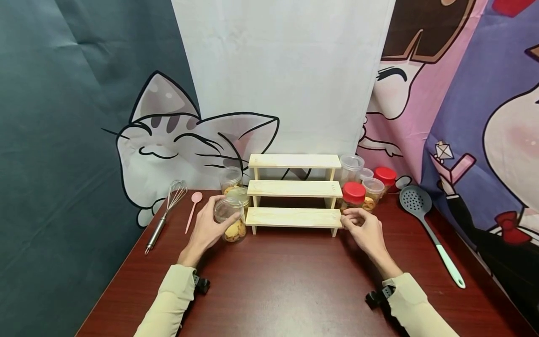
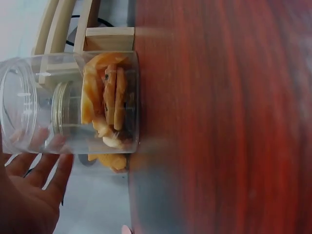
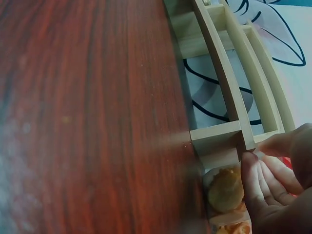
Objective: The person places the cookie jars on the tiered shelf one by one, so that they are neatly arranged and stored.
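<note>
My left hand (image 1: pixel 207 225) grips a clear, lidless jar (image 2: pixel 109 105) of cookies (image 2: pixel 109 95), thumb across its front and fingers round behind. The jar stands upright beside the left end of a three-tier wooden shelf (image 1: pixel 294 189), its base at the tabletop. With thumb and fingertips, my right hand (image 1: pixel 366 231) pinches the right end of the shelf's lowest board (image 3: pixel 228 92). Just behind that hand is a jar with a red lid (image 1: pixel 353 192), its lower part partly hidden by the fingers.
More jars (image 1: pixel 231 177) stand behind the held one. Right of the shelf are clear cups (image 1: pixel 373 187) and another red-lidded jar (image 1: pixel 385 175). A whisk (image 1: pixel 166 217) and pink spoon (image 1: pixel 193 210) lie left; a slotted skimmer (image 1: pixel 429 224) lies right. Printed curtains hang behind the table (image 1: pixel 290 281).
</note>
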A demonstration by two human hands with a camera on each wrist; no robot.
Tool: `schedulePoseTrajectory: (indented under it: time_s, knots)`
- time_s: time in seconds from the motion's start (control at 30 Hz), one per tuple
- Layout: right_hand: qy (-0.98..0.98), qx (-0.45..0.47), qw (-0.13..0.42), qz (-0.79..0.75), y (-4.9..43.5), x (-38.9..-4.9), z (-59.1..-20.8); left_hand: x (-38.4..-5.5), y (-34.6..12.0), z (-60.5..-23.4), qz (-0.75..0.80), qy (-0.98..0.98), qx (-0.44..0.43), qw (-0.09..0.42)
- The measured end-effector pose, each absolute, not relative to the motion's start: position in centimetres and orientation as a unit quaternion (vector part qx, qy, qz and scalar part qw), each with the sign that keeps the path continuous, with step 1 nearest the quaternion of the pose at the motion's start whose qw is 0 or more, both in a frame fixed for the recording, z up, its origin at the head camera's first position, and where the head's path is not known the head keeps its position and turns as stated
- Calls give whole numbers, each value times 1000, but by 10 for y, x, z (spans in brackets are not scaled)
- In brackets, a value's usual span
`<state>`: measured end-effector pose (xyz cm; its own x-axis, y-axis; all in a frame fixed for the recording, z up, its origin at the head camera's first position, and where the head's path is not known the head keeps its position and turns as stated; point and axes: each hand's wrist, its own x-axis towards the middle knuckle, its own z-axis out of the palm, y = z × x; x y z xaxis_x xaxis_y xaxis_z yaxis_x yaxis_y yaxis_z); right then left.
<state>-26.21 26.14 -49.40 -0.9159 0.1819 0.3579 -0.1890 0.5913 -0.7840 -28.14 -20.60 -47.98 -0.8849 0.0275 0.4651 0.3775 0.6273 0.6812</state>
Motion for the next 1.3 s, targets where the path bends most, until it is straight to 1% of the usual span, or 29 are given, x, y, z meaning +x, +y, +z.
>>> schedulePoseTrajectory:
  time_s: [0.13, 0.27, 0.43, 0.57, 0.8, 1.13, 1.3]
  knots:
    - [-848, -8, 154, 508, 263, -262, -497, -282, -212, -481, -410, -886, -126, 178]
    - [-813, -11, 102, 574, 267, -262, -500, -283, -217, -481, -404, -891, -140, 155]
    - [-777, -7, 58, 626, 268, -262, -500, -282, -217, -481, -402, -891, -145, 154]
    - [-775, -13, 51, 630, 268, -260, -500, -284, -215, -479, -415, -883, -139, 168]
    - [-759, -16, 42, 649, 266, -261, -499, -283, -210, -466, -423, -868, -120, 229]
    - [-728, -12, 19, 685, 267, -262, -501, -282, -182, -439, -450, -843, -125, 267]
    - [-720, -15, 10, 694, 268, -263, -503, -286, -158, -428, -488, -821, -136, 264]
